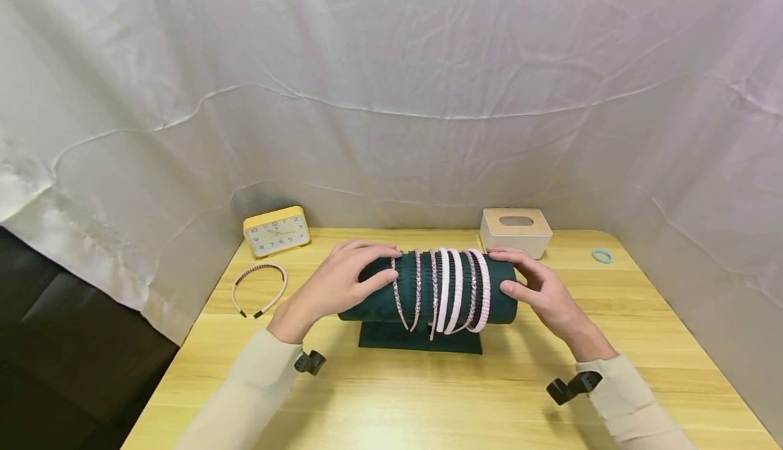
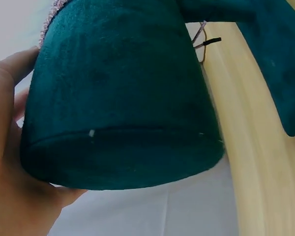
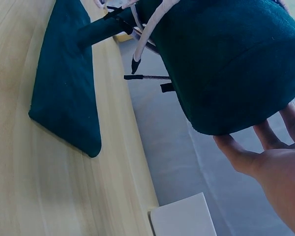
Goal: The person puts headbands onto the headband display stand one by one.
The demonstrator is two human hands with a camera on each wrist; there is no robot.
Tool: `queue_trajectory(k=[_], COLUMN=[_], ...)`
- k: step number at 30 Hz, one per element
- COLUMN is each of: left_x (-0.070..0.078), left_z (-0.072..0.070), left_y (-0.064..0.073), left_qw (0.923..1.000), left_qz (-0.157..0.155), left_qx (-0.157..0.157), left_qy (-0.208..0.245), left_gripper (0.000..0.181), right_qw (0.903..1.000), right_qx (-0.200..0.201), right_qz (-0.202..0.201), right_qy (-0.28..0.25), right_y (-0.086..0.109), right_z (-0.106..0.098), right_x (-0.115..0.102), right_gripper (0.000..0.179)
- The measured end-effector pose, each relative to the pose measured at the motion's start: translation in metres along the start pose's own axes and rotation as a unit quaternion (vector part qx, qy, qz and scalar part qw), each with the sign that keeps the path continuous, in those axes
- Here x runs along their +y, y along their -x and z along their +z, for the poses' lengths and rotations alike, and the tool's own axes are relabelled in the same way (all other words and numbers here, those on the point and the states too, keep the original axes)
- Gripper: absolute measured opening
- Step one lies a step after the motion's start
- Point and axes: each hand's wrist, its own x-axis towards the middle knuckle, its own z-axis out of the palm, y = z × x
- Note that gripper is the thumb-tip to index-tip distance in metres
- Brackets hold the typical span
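A dark green velvet headband display stand (image 1: pixel 379 310), a padded roll on a flat base, stands mid-table. Several pink, white and braided headbands (image 1: pixel 457 293) hang over its roll, mostly toward the right. My left hand (image 1: pixel 345 274) holds the roll's left end, fingers over the top and thumb in front; its fingertips are right at the leftmost braided headband (image 1: pixel 397 297). At the other end, my right hand (image 1: pixel 544 293) spans the roll with fingers behind and thumb at the front. The right wrist view shows its fingers (image 3: pixel 236 152) against the roll's end.
A pink headband (image 1: pixel 283 287) lies on the table at the left, with a yellow alarm clock (image 1: pixel 276 232) behind it. At the back right stands a tissue box (image 1: pixel 516 229) with a wooden lid. A small blue ring (image 1: pixel 602 256) lies farther right. Pale curtains (image 1: pixel 391 96) surround the table.
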Motion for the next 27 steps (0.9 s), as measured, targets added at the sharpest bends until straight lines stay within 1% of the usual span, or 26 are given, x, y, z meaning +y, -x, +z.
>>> queue_trajectory(k=[3, 7, 11, 18, 22, 27], left_x=[0.001, 0.000, -0.002, -0.004, -0.007, -0.013], left_z=[-0.001, -0.001, -0.001, 0.000, 0.000, -0.002], left_y=[-0.002, -0.001, 0.000, -0.001, 0.000, 0.003], left_qw=[0.9998, 0.9997, 0.9997, 0.9998, 0.9995, 0.9963], left_qz=[0.005, -0.005, -0.010, -0.005, -0.002, -0.003], left_qx=[-0.009, -0.020, -0.022, -0.019, -0.014, -0.005], left_qy=[-0.014, -0.013, -0.005, 0.001, 0.028, 0.086], left_gripper=[0.045, 0.047, 0.048, 0.048, 0.045, 0.039], right_qw=[1.0000, 1.0000, 1.0000, 1.0000, 1.0000, 1.0000], right_qx=[0.002, 0.002, 0.000, 0.000, 0.001, 0.001], right_qz=[0.001, 0.003, 0.001, 0.002, 0.002, 0.003], right_qy=[-0.001, 0.000, -0.001, 0.000, 0.000, -0.002], right_y=[0.001, 0.001, 0.000, 0.000, 0.000, 0.000], right_z=[0.000, 0.000, 0.001, 0.001, 0.001, 0.001], right_x=[0.000, 0.000, 0.000, -0.001, -0.001, -0.001], right_gripper=[0.049, 0.049, 0.049, 0.049, 0.049, 0.049])
